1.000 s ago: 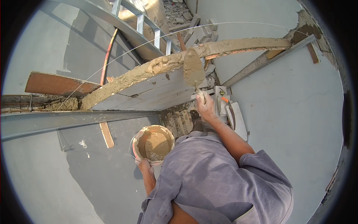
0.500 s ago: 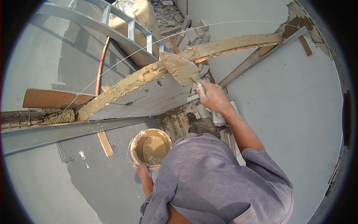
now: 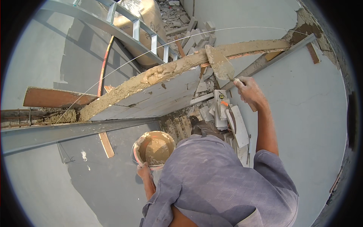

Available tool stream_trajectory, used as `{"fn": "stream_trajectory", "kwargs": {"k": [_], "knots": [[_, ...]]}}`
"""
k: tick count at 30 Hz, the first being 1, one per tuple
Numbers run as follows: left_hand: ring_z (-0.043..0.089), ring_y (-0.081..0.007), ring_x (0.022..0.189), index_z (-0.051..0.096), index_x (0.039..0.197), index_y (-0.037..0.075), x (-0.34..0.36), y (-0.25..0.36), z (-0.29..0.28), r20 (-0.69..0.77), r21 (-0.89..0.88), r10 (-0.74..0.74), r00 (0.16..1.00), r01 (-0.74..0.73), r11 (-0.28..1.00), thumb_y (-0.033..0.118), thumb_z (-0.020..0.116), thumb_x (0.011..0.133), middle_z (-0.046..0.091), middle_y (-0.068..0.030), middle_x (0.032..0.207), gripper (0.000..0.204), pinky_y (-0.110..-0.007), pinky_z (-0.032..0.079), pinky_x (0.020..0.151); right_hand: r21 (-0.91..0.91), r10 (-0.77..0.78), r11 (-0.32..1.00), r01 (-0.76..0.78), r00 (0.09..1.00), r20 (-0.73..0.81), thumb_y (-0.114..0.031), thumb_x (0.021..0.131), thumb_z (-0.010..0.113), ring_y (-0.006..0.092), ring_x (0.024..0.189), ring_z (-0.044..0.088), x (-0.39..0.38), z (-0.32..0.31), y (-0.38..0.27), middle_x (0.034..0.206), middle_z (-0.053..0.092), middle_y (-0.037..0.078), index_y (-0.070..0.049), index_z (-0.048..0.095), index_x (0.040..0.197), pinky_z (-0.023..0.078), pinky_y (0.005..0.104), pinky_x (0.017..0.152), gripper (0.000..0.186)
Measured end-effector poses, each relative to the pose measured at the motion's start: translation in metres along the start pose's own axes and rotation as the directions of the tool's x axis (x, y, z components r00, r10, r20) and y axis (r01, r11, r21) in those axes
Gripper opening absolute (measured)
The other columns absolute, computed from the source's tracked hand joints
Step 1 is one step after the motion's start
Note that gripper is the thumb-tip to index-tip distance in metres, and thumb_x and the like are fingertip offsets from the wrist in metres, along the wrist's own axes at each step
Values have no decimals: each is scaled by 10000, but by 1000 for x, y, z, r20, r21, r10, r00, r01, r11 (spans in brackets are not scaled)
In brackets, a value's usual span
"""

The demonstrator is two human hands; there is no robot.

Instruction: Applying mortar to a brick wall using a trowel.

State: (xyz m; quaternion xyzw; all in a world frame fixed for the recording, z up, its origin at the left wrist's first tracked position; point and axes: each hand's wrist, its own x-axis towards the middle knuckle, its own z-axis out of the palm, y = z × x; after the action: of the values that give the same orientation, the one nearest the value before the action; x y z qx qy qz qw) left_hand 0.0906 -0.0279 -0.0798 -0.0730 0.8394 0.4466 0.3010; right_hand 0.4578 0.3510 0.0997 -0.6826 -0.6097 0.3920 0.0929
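Note:
My right hand (image 3: 250,92) is closed round the handle of a mortar-smeared trowel (image 3: 220,65). The blade's far end touches the mortar layer (image 3: 249,48) along the top of the low wall, right of its middle. My left hand (image 3: 145,172) grips the near rim of a bucket (image 3: 172,145) at my left side, with wet mortar (image 3: 158,150) inside. Rough, lumpy mortar (image 3: 124,89) covers the wall top on the left. Below it is the wall's pale block face (image 3: 151,100).
A string (image 3: 124,65) stretches above the wall. Behind it stand a metal ladder (image 3: 136,31) and a big sack (image 3: 145,17). Blocks (image 3: 196,37) and rubble lie beyond; white slabs (image 3: 239,126) and tools lie by my right side. A wooden board (image 3: 56,97) sticks out at left.
My right hand and the trowel have moved right along the wall top. The slabs by my right side are now more visible. My left hand still holds the bucket.

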Motion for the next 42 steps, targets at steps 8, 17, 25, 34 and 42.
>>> {"fn": "stream_trajectory", "kwargs": {"k": [8, 17, 25, 34, 42], "knots": [[604, -134, 809, 613, 1064, -46, -4, 51, 10, -25, -81, 310, 950, -311, 947, -82, 517, 700, 649, -74, 937, 378, -255, 477, 764, -224, -400, 790, 572, 755, 519, -236, 800, 641, 372, 741, 613, -50, 101, -46, 789, 629, 191, 6, 604, 920, 484, 442, 709, 273], [658, -232, 941, 619, 1148, -22, -42, 148, 5, 50, 131, 628, 776, -629, 766, -38, 514, 724, 683, -166, 1025, 437, -319, 481, 861, -496, -691, 145, 856, 447, 569, -111, 734, 644, 342, 762, 674, -75, 233, -106, 852, 681, 204, 37, 671, 821, 542, 441, 644, 174], [649, -172, 879, 616, 1119, -49, -29, 144, 3, 24, -98, 650, 760, -645, 758, -38, 542, 685, 681, -133, 1005, 440, -273, 488, 820, 114, -233, 896, 429, 237, 943, -162, 836, 647, 136, 527, 530, -71, 234, -90, 679, 609, 64, 30, 680, 858, 434, 320, 510, 196], [580, -137, 671, 553, 922, -23, -12, 102, 35, -32, -551, 340, 940, -301, 779, -122, 533, 742, 607, -89, 825, 207, -255, 489, 637, 7, -180, 934, 356, 455, 872, -180, 839, 644, 117, 513, 485, -61, 187, -75, 619, 551, 30, 6, 667, 796, 409, 298, 522, 192], [610, -133, 759, 602, 1050, -47, -7, 109, 44, 0, -581, 289, 957, -235, 779, -103, 573, 706, 651, -80, 914, 350, -246, 491, 684, -84, -352, 830, 551, 635, 687, -189, 851, 619, 171, 513, 478, -22, 108, -138, 556, 523, 61, 27, 597, 714, 400, 338, 535, 257]]}}
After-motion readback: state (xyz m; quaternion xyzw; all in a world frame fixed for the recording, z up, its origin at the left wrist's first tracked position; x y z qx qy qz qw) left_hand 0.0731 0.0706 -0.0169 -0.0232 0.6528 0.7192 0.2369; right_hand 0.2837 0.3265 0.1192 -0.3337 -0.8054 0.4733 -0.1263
